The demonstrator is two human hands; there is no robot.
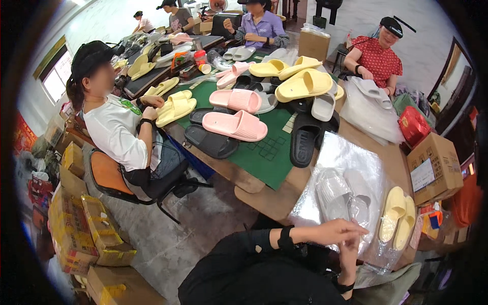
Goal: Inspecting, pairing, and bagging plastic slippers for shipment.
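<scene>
My left hand [333, 232] reaches across the front of the table, its fingers stretched out to the right. Just below it, my right hand [348, 254] points upward, its fingers partly hidden behind the left hand. The two hands meet or nearly touch; nothing shows plainly between them. Directly beyond them, a pair of light grey slippers [333, 193] lies in a clear plastic bag on a shiny silver sheet [338, 152]. To the right, a pair of pale yellow slippers [392, 213] rests in another clear bag [385, 257].
Black slippers [303, 140], pink slippers [235, 125] and yellow slippers [305, 85] are piled on the green mat [277, 170]. A cardboard box [434, 168] stands at the right. Co-workers handle slippers at the left and far right. Cartons [109, 223] stack at the left.
</scene>
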